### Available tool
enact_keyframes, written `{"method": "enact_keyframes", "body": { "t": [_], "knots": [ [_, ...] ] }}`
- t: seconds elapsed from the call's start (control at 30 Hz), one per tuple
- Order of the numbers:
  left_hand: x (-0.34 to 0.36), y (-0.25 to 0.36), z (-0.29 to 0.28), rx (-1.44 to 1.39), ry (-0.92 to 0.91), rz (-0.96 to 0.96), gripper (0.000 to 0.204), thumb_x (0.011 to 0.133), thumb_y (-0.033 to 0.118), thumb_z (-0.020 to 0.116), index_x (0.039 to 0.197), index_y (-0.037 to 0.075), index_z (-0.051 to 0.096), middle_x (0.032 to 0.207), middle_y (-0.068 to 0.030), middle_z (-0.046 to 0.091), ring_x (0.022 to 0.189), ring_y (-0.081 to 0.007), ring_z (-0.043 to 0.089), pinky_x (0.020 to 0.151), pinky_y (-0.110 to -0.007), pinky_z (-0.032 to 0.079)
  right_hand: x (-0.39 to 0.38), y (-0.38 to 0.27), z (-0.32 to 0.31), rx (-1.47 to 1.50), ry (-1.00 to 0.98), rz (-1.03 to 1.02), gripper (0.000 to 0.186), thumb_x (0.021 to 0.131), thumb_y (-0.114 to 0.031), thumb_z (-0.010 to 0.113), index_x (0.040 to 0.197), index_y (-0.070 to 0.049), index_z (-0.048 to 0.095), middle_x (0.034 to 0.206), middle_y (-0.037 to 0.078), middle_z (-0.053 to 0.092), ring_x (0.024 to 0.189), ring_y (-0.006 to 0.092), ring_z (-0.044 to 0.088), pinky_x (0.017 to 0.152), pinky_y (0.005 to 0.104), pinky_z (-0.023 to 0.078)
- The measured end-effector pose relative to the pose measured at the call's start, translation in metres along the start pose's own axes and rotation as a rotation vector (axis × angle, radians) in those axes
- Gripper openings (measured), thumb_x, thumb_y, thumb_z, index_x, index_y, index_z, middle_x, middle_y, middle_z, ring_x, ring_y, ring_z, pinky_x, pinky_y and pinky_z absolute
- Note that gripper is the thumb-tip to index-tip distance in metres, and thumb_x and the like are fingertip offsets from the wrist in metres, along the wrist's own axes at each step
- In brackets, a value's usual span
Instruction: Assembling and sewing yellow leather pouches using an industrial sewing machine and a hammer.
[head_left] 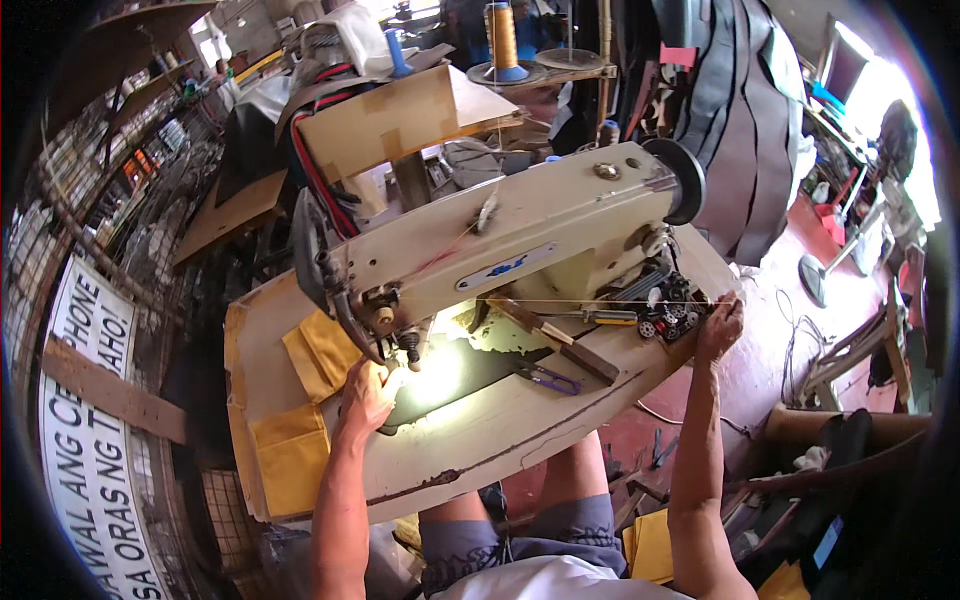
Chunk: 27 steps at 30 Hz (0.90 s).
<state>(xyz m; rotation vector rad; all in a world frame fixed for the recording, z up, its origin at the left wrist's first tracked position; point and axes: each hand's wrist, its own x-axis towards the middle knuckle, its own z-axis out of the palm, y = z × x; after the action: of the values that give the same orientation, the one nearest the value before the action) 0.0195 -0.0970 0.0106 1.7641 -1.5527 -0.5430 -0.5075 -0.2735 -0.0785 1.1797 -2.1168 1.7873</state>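
Observation:
A beige industrial sewing machine (545, 205) stands on a worn table (500, 445), its lamp lighting the needle area. My left hand (368, 395) is closed in a pinch just below the needle bar (408, 345); what it pinches is too small to make out. My right hand (722, 325), at the table's right edge, pinches a thin thread (540, 302) stretched across from the machine head. Folded yellow pieces (290, 450) lie left of my left hand. A wooden-handled tool (585, 362) and purple thread snips (548, 378) rest on the table, beside a pile of bobbins and small parts (660, 310).
Thread cones (505, 40) and a cardboard panel (375, 115) stand behind the machine. A wire-mesh rack with a sign (90, 440) lines the left. Dark hanging strips (730, 140), a wooden frame (855, 360) and a bin (830, 430) are at the right.

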Motion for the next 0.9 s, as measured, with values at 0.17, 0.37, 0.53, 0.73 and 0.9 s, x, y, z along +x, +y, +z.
{"method": "enact_keyframes", "body": {
  "t": [0.17,0.37,0.53,0.73,0.9],
  "knots": [
    [0.004,0.001,0.002,0.151,-0.021,-0.079,0.029,0.083,0.022,0.070,0.073,0.002,0.052,0.061,-0.0127,0.055,0.056,-0.0253,0.057,0.055,-0.040,0.045,-0.001,0.006,0.005,0.014,0.092,-0.092,0.028,0.102,-0.021,0.048,0.090,-0.001,0.061,0.074,0.016,0.065,0.067,0.0294,0.063,0.062,0.0396,0.048],
    [0.001,0.002,-0.002,0.166,-0.006,-0.129,0.031,0.084,0.023,0.074,0.076,0.002,0.053,0.064,-0.0090,0.053,0.059,-0.0233,0.053,0.057,-0.038,0.044,-0.004,-0.016,0.006,0.108,0.068,-0.010,0.029,0.101,-0.021,0.050,0.084,-0.001,0.061,0.068,0.016,0.062,0.061,0.0300,0.060,0.059,0.0418,0.046],
    [0.003,-0.012,0.000,0.190,0.008,-0.091,0.031,0.085,0.024,0.074,0.077,0.002,0.053,0.063,-0.0064,0.052,0.057,-0.0193,0.052,0.055,-0.036,0.043,-0.004,-0.026,-0.002,0.089,0.072,0.016,0.030,0.101,-0.022,0.052,0.082,0.000,0.059,0.067,0.017,0.060,0.060,0.0315,0.059,0.058,0.0419,0.045],
    [-0.002,0.013,-0.001,0.189,-0.002,-0.136,0.029,0.085,0.021,0.073,0.079,0.001,0.054,0.066,-0.0071,0.052,0.059,-0.0207,0.050,0.058,-0.036,0.043,-0.005,-0.025,-0.004,0.105,0.042,0.036,0.030,0.101,-0.023,0.052,0.082,0.000,0.058,0.068,0.017,0.060,0.062,0.0316,0.060,0.059,0.0414,0.045],
    [-0.001,0.009,-0.001,0.182,-0.007,-0.148,0.028,0.085,0.021,0.073,0.079,0.001,0.053,0.065,-0.0067,0.051,0.059,-0.0209,0.050,0.057,-0.036,0.043,-0.001,-0.025,-0.003,0.100,0.020,0.085,0.030,0.101,-0.024,0.052,0.083,0.000,0.058,0.071,0.018,0.061,0.065,0.0335,0.060,0.062,0.0431,0.046]
  ]
}}
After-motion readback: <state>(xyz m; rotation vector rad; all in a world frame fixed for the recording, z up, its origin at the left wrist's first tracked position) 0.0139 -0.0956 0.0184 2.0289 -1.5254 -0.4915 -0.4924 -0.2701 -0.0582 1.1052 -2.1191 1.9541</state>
